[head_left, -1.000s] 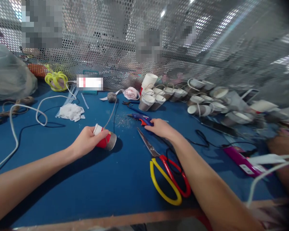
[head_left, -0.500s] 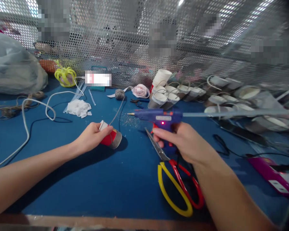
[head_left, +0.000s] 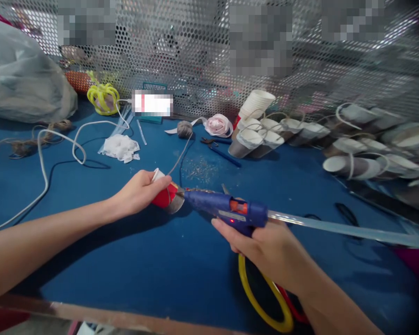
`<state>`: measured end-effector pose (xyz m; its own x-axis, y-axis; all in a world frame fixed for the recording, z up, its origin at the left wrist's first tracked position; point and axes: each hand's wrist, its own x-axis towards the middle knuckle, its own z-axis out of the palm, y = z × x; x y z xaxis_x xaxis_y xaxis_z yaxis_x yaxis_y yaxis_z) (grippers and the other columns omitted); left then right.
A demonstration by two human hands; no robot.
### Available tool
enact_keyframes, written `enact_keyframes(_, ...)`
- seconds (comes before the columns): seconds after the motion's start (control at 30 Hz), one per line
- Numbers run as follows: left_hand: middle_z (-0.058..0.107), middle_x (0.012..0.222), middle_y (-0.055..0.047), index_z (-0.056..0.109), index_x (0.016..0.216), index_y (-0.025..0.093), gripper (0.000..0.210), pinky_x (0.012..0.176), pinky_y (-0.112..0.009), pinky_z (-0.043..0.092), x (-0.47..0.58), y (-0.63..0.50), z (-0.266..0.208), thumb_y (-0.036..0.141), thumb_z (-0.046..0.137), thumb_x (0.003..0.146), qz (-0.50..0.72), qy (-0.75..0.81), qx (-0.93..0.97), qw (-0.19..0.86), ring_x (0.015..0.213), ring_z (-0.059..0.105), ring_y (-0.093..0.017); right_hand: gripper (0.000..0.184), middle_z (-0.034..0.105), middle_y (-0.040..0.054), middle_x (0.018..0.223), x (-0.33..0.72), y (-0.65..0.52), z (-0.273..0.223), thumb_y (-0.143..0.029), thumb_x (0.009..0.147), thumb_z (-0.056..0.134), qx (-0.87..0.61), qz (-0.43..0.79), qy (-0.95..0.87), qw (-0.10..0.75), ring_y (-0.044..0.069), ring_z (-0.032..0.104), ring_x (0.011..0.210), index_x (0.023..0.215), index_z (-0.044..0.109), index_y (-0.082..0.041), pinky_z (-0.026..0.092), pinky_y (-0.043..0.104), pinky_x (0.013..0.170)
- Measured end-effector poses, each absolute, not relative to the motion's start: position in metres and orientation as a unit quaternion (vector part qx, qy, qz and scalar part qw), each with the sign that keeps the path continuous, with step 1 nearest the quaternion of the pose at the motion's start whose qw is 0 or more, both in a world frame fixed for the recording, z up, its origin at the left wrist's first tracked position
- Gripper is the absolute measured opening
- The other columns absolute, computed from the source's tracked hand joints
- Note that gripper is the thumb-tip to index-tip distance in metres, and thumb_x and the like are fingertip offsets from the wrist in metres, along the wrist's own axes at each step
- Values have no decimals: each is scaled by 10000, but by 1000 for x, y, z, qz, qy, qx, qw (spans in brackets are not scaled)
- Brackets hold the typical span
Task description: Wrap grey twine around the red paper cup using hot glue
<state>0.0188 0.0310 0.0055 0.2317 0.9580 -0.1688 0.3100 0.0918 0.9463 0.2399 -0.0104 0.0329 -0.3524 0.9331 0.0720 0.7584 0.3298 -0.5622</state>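
My left hand (head_left: 139, 191) grips a small paper cup (head_left: 163, 197), tilted on its side, with a red band and a grey section at its end. Grey cord (head_left: 180, 158) runs from the cup back to a small ball of yarn (head_left: 185, 129). My right hand (head_left: 265, 246) is wrapped round a blue hot glue gun (head_left: 226, 210) with its red light on. The gun's nozzle meets the cup's grey part; whether it touches I cannot tell. A long clear glue stick (head_left: 321, 225) sticks out of its rear. Scissors (head_left: 261, 298) with yellow and red handles lie partly hidden under my right hand.
Several grey and white cups with cord handles (head_left: 251, 139) stand at the back right. Pliers (head_left: 221, 151), a pink ribbon roll (head_left: 218, 125) and white scraps (head_left: 120, 148) lie further back. A white cable (head_left: 45, 163) loops at left. A perforated metal screen (head_left: 195, 56) rises behind.
My right hand has brought the glue gun down and left relative to the cup, nozzle now at the cup's grey part. It now covers more of the scissors. The view has shifted slightly.
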Motion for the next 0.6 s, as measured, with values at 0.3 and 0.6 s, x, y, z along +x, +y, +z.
enact_keyframes(0.3,512,483,17,547,554,131,388,430,-206,256,19,30,5,427,428,775,305,544,600,502,427,382,-74,146,595,-14,597,238,-16,33,-318,770,534,-479,167,-837,207,135,555,507,658,531,-223,450,255,524)
enact_keyframes(0.6,519,460,30,545,533,138,364,407,-192,255,19,30,6,384,444,782,322,539,594,503,401,368,-60,99,577,-24,625,240,-17,28,-287,766,553,-474,184,-837,205,128,535,515,717,483,-237,437,241,488)
